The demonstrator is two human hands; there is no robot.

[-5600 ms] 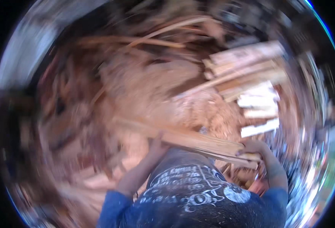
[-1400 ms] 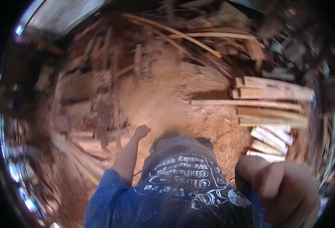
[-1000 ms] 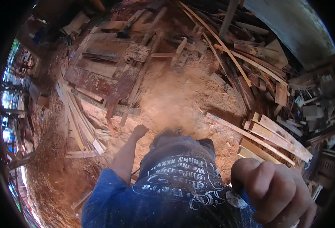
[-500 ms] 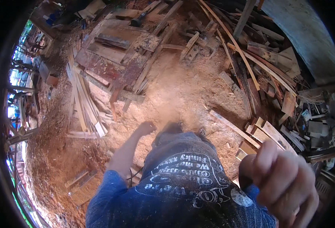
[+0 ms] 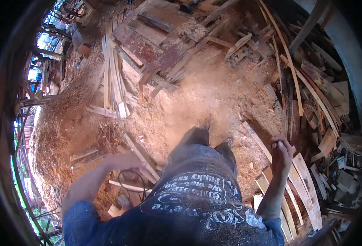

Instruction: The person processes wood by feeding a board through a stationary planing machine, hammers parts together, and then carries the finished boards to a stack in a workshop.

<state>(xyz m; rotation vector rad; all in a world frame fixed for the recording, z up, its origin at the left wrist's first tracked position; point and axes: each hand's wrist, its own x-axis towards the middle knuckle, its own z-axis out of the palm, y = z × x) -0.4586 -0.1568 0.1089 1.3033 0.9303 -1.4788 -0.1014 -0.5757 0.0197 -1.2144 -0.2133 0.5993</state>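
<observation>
My left hand (image 5: pixel 136 160) hangs low beside my left hip, blurred, next to a thin wooden strip (image 5: pixel 142 158) on the sawdust. A dark looped cable (image 5: pixel 133 174) lies just below that hand. The fingers there are too smeared to read. Raised at my right side, my right hand (image 5: pixel 282 152) has its fingers curled in, and I see nothing in it. Below and around it are a long light plank (image 5: pixel 258 141) and several pale offcut boards (image 5: pixel 306 184).
A low wooden workbench (image 5: pixel 164 57) covered in sawdust and wood scraps stands ahead. Left of it lies a bundle of thin strips (image 5: pixel 114 74). Long slats and scrap lumber (image 5: pixel 316 94) pile up at the right, beside a grey slab (image 5: pixel 355 61). Sawdust (image 5: pixel 205 90) covers the ground.
My right hand has dropped away from close to the camera, out to my right side. My left hand has swung back toward my hip. The view has shifted, so the bench appears higher and farther right.
</observation>
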